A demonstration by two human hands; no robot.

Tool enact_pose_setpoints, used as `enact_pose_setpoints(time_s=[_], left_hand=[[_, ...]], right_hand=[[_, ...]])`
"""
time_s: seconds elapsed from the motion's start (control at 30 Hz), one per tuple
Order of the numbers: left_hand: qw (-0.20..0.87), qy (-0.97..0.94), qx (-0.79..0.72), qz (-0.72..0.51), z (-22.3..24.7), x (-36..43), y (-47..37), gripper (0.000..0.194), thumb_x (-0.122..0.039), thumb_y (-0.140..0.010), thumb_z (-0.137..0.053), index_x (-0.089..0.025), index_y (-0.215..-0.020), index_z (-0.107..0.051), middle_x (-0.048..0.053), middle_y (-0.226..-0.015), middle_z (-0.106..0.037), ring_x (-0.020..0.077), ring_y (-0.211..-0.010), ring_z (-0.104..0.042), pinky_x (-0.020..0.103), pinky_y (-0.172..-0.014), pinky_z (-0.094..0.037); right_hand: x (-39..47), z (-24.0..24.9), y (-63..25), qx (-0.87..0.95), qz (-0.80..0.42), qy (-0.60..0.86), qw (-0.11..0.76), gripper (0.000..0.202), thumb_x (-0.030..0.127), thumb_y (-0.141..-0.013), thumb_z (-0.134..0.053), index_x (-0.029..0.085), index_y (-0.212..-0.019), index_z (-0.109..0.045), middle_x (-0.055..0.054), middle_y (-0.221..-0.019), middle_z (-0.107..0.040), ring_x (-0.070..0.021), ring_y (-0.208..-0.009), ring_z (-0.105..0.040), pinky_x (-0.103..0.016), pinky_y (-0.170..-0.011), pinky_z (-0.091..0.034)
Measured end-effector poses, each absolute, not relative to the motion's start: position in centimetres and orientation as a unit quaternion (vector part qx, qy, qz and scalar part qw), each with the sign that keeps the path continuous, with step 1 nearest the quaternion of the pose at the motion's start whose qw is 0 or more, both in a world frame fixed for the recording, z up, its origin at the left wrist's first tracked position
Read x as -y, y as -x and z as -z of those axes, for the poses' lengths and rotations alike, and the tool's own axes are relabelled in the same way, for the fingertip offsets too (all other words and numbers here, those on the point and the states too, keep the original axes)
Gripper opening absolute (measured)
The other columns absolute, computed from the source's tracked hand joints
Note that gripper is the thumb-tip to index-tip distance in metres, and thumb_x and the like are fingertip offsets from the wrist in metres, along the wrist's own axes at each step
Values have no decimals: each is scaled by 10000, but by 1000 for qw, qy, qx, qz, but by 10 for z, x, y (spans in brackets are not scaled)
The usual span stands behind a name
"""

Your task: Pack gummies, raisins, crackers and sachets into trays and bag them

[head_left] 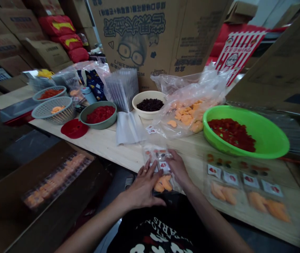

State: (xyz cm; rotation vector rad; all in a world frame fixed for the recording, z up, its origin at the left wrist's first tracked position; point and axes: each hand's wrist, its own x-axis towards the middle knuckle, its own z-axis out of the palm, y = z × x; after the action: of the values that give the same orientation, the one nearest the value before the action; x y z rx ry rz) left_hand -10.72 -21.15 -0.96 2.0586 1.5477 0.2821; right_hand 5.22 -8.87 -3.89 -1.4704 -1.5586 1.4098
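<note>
A clear plastic blister pack (163,165) lies at the table's front edge before me. It has orange candy pieces at its near end, small printed packets in the middle, and small red and dark pieces at the far end. My left hand (144,182) rests across its left side, fingers spread and thumb out. At the upper right edge, my right hand (178,166) grips the pack with bent fingers; the underside of that grip is hidden. To the right lie two more filled blister packs, one nearer (222,179) and one farther right (264,189).
Behind are a green basin (246,153) of red pieces, a clear bag (192,116) of orange candy, a cream bowl (147,114), a grey-green bowl (99,123), a red lid (74,130) and stacked plastic trays (123,89). An open carton (83,196) holding packed rows stands lower left.
</note>
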Motion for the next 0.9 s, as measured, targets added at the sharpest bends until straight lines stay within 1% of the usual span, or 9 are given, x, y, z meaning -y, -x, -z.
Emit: enact_pose_setpoints(time_s=[0.07, 0.13, 0.23, 0.37, 0.5, 0.57, 0.67, 0.8, 0.9], left_hand=[[255, -754, -596, -106, 20, 212, 97, 946, -482, -705, -821, -229, -1509, -393, 145, -1673, -126, 408, -1539, -12, 613, -1212, -230], [244, -758, -594, -116, 26, 211, 96, 803, -406, -757, -786, -247, -1466, -444, 119, -1652, -239, 376, -1542, -107, 578, -1215, -259], [246, -777, -561, -148, 30, 207, 106, 732, -407, -773, -780, -255, -1420, -472, 116, -1590, -375, 364, -1515, -230, 557, -1204, -303], [239, -741, -576, -248, 36, 201, 115, 756, -415, -728, -829, -232, -1351, -443, 154, -1449, -481, 342, -1389, -442, 512, -1124, -425], [172, -697, -609, -337, 44, 198, 114, 807, -380, -751, -821, -218, -1374, -334, 184, -1452, -416, 339, -1384, -417, 519, -1090, -438], [148, -708, -611, -323, 45, 199, 109, 774, -367, -783, -802, -230, -1385, -335, 166, -1408, -470, 338, -1327, -457, 537, -1062, -434], [136, -734, -605, -278, 45, 203, 100, 611, -337, -815, -776, -234, -1318, -445, 115, -1252, -587, 318, -1184, -529, 533, -1002, -436], [125, -746, -598, -267, 48, 203, 83, 174, -160, -860, -655, -199, -1025, -613, 84, -1024, -615, 268, -1021, -550, 446, -895, -462], [130, -740, -597, -282, 52, 193, 70, 211, -39, -812, -582, -195, -931, -659, 93, -1045, -604, 256, -997, -541, 405, -839, -467]], right_hand=[[90, 34, -53, 711, -329, 595, 178, 307, 216, -858, -520, 165, -1129, -657, -145, -1096, -645, -285, -968, -616, -384, -832, -459], [90, 26, -51, 797, -145, 577, 98, 297, 166, -860, -546, 135, -1138, -647, -218, -1238, -566, -338, -1103, -545, -434, -895, -416], [88, 16, -41, 880, -33, 469, 61, 355, 160, -887, -561, 159, -1239, -607, -217, -1272, -532, -350, -1138, -484, -453, -910, -383], [89, 18, -28, 940, -52, 335, 32, 264, 179, -965, -494, 136, -1192, -621, -174, -1141, -602, -294, -1061, -521, -411, -919, -404], [100, 27, -37, 963, -101, 247, 43, 297, 150, -923, -583, 134, -1219, -603, -141, -1146, -618, -270, -1074, -549, -385, -962, -435], [108, 27, -48, 964, -129, 225, 53, 382, 135, -869, -647, 128, -1247, -587, -140, -1172, -616, -276, -1101, -552, -398, -988, -446], [119, 23, -66, 957, -179, 224, 50, 360, 66, -829, -618, 125, -1184, -615, -133, -1139, -636, -268, -1064, -576, -398, -962, -481], [131, 19, -89, 942, -259, 197, 87, 309, -13, -778, -516, 154, -1009, -635, -108, -1095, -661, -235, -1019, -605, -357, -921, -504], [138, 19, -104, 926, -299, 201, 113, 231, -5, -765, -496, 169, -874, -600, -87, -976, -663, -210, -898, -614, -316, -813, -519]])
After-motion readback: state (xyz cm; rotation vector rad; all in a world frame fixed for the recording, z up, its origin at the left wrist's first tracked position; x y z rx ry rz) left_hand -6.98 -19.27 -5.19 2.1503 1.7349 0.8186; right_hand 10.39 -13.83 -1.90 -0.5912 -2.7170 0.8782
